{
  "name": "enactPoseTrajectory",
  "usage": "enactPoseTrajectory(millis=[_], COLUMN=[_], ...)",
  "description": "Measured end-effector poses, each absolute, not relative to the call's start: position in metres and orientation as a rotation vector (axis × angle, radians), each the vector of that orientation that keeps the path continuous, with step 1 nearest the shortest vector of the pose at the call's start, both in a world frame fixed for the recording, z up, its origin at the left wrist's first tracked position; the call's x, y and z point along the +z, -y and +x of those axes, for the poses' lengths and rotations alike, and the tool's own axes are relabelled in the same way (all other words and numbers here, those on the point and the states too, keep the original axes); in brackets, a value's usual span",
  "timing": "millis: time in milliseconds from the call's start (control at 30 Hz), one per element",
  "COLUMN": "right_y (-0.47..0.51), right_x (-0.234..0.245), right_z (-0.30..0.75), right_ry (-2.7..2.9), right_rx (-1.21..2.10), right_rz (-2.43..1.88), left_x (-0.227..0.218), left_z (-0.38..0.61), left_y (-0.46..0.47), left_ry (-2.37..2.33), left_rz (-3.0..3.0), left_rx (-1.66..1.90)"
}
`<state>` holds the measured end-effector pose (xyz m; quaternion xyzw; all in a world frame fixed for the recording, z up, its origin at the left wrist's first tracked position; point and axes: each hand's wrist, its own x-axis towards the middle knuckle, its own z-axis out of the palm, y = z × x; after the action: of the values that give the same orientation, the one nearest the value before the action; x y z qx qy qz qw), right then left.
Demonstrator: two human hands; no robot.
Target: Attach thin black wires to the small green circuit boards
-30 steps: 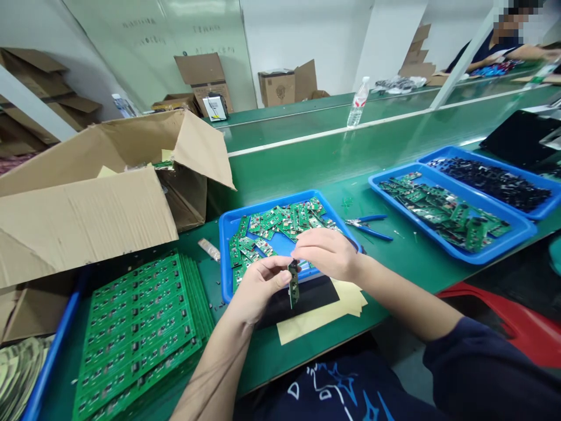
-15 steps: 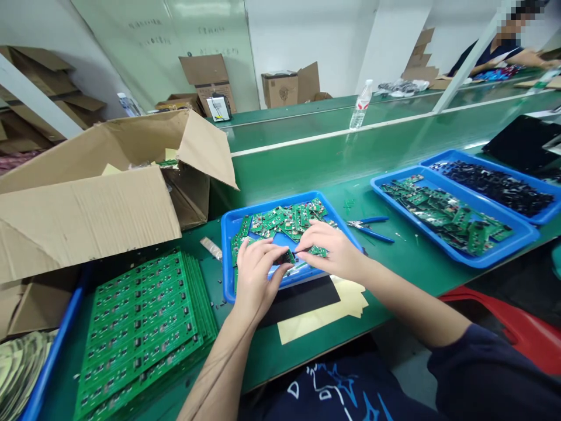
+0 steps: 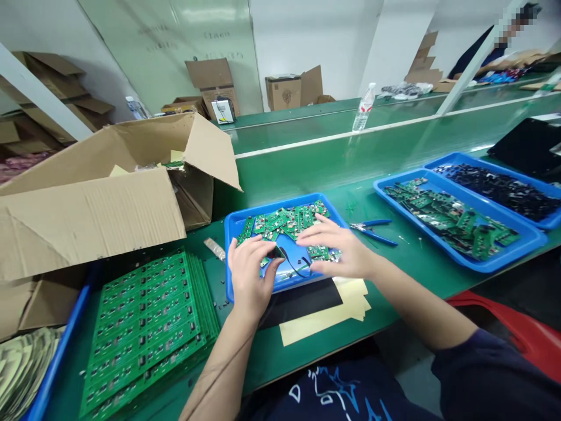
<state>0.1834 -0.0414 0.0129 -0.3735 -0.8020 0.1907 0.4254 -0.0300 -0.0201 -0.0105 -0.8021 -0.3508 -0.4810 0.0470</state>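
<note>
My left hand [image 3: 253, 272] pinches a small green circuit board [image 3: 279, 252] over the front of a blue tray [image 3: 228, 257]. A thin, dark, curved strip [image 3: 293, 268], perhaps a wire, runs from beside that board toward my right thumb. Whether it is joined to the board I cannot tell. My right hand [image 3: 335, 248] hovers over the tray's right side, fingers apart, with nothing gripped between them. Loose small circuit boards [image 3: 284, 221] lie along the back and sides of the tray. Tiny dark pieces [image 3: 302, 261] show near its middle.
Blue-handled pliers [image 3: 373, 230] lie right of the tray. Farther right are a tray of boards [image 3: 456, 219] and a tray of black parts [image 3: 499, 190]. At left stand stacked board panels [image 3: 144, 327] and a large carton [image 3: 87, 219]. Yellow paper [image 3: 307, 324] lies in front.
My right hand has opened, its thumb and fingers parting from their pinch beside the board. The curved dark strip now shows between the hands. My left hand keeps the board, shifted slightly left.
</note>
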Motion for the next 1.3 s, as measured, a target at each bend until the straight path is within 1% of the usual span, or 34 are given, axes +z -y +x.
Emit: enactPoseTrajectory(millis=[133, 233, 333, 433, 567, 667, 900, 1133, 1300], right_y=[0.038, 0.04, 0.042, 0.043, 0.043, 0.044, 0.047, 0.044, 0.044], right_x=[0.023, 0.017, 0.003, -0.008, -0.011, -0.008, -0.004, -0.002, -0.002], right_z=[0.181, 0.165, 0.15, 0.141, 0.135, 0.134, 0.134, 0.134, 0.132], right_ry=[1.6, 1.515, 1.359, 1.076, 0.765, 0.698, 0.742, 0.727, 0.799], right_rx=[0.998, 1.342, 1.537, 1.692, 1.887, 1.927, 1.799, 1.847, 1.726], right_rz=[-1.053, -1.013, -0.904, -0.798, -0.746, -0.751, -0.793, -0.83, -0.871], left_x=[-0.009, -0.011, -0.012, -0.013, -0.013, -0.012, -0.012, -0.012, -0.014], left_z=[-0.027, -0.026, -0.026, -0.026, -0.025, -0.026, -0.026, -0.027, -0.026], left_y=[0.023, 0.024, 0.023, 0.023, 0.024, 0.024, 0.022, 0.021, 0.024], left_ry=[0.932, 0.895, 0.888, 0.956, 1.021, 1.022, 0.969, 0.997, 1.089], left_rz=[-2.422, -2.373, -2.355, -2.369, -2.417, -2.387, -2.293, -2.391, -2.486], left_rx=[-1.47, -1.471, -1.479, -1.525, -1.569, -1.606, -1.561, -1.591, -1.599])
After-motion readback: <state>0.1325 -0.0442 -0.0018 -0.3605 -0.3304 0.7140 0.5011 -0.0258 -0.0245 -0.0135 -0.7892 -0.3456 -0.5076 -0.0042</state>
